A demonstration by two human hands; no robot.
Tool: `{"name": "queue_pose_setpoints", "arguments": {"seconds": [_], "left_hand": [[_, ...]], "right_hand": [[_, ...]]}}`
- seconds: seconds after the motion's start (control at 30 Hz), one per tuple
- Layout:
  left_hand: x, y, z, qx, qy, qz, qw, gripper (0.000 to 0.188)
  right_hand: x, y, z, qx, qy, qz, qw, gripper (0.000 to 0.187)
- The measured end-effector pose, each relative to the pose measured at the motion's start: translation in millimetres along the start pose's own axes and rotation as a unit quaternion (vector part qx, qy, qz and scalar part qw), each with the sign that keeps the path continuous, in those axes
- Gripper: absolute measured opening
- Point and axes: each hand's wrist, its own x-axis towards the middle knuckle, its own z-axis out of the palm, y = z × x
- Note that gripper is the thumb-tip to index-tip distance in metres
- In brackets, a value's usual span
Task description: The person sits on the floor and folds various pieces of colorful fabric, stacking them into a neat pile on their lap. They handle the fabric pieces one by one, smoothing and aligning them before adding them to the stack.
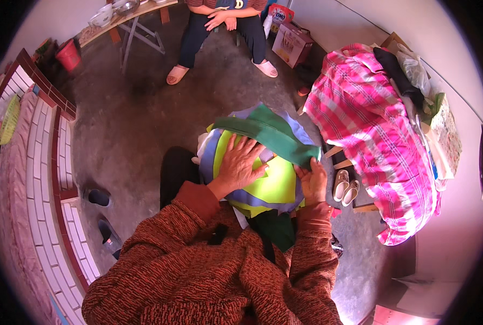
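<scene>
A heap of fabric pieces in yellow-green and blue-violet (276, 181) rests on my lap. Across its far side runs a dark green strip of cloth (268, 132), its right end hanging toward me. My left hand (240, 162) lies flat on the yellow-green cloth with fingers spread, just below the strip. At the right edge of the heap my right hand (313, 181) pinches the strip's right end between thumb and fingers. Another dark green cloth (274, 230) hangs between my forearms, partly hidden by my sleeves.
Opposite sits a person with folded hands (222, 20). A pink plaid cloth (360, 124) covers furniture at right, with beige shoes (345, 188) beside it. Dark slippers (98, 197) lie at left. A red bucket (68, 55) stands near a table with bowls (101, 17). A cardboard box (292, 44) stands behind.
</scene>
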Motion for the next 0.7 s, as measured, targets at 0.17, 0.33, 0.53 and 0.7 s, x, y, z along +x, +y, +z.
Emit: {"name": "queue_pose_setpoints", "arguments": {"seconds": [0.17,0.33,0.53,0.7], "left_hand": [[-0.3,-1.4,1.5,0.000,0.003,0.003,1.000,0.063],[-0.2,-1.3,3.6,-0.007,0.004,0.007,1.000,0.062],[0.4,-4.2,7.5,0.004,0.009,0.006,1.000,0.058],[1.3,-2.7,11.4,0.011,0.004,0.023,1.000,0.056]], "right_hand": [[-9.6,-3.7,-7.3,-0.028,0.038,-0.019,0.999,0.014],[-10.6,-5.1,-27.6,-0.088,0.097,-0.040,0.991,0.018],[-21.5,-5.0,-42.8,-0.076,0.143,-0.043,0.986,0.026],[-45.1,-5.4,-66.6,-0.058,0.149,-0.081,0.984,0.031]]}}
